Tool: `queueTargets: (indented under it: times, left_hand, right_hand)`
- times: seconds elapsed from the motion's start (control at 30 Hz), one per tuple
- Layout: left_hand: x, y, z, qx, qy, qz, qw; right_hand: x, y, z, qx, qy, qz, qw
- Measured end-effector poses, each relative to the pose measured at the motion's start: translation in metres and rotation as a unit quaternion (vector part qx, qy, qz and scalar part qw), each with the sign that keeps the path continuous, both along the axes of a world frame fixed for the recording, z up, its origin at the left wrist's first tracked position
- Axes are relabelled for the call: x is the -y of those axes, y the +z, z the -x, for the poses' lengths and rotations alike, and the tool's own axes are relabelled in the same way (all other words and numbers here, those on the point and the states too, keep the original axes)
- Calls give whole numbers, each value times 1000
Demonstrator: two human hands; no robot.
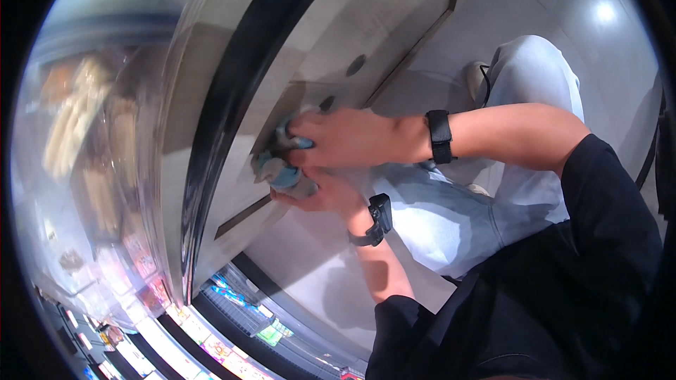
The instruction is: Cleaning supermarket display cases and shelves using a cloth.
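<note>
My right hand (pixel 346 134), with a black band on its wrist, is closed around a blue-and-grey bundle, seemingly cloth (pixel 296 137). Just below it in the view, my left hand (pixel 322 190), with a black watch, grips a similar blue-and-grey bundle (pixel 285 175). The hands touch or nearly touch. Whether the bundles are one piece or two I cannot tell. Both are close to the lower beige panel (pixel 338 47) of a display case, near a dark slot (pixel 245 216). The hands are blurred, and some fingertips are hidden.
A black curved trim (pixel 240 58) runs along the case above the panel. Behind clear glass at the left are blurred, wrapped food items (pixel 79 116). Shelves with bright packages (pixel 232 295) stand at the lower left. My bent legs (pixel 438 221) are close behind the hands, over a tiled floor (pixel 327 264).
</note>
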State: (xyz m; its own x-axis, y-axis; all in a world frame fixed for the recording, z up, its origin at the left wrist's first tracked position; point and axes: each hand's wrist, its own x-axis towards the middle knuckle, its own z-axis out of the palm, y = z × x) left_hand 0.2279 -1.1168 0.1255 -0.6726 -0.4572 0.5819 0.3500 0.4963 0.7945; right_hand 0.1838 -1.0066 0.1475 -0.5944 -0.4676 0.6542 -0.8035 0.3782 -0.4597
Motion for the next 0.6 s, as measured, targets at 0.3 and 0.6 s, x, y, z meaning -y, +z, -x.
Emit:
queueTargets:
  times: [0.3,0.6]
  left_hand:
    - [-42,46,24,-6,-69,-54,996]
    - [-61,25,44,-65,-98,84,990]
  right_hand:
    - [-31,36,4,46,-74,-3,996]
    - [-69,30,-3,184,-149,23,971]
